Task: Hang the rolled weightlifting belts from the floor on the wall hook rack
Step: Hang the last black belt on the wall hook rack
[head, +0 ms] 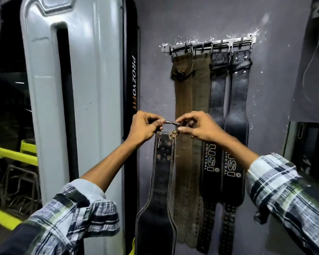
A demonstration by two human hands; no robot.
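Observation:
A black leather belt (161, 181) with pale stitching hangs unrolled from my two hands, in front of the grey wall. My left hand (145, 126) pinches the left end of its metal buckle (172, 122). My right hand (195, 126) pinches the buckle's right end, where the frayed strap meets it. The metal hook rack (208, 44) is fixed to the wall well above and to the right of my hands. From it hang two olive-brown belts (190, 100) and two black belts (237, 111) printed with white letters.
A tall grey machine housing (77, 89) with a black edge panel stands close on the left of the wall. Yellow bars (17, 156) show low at the far left. A dark sheet (315, 70) hangs on the wall at the right.

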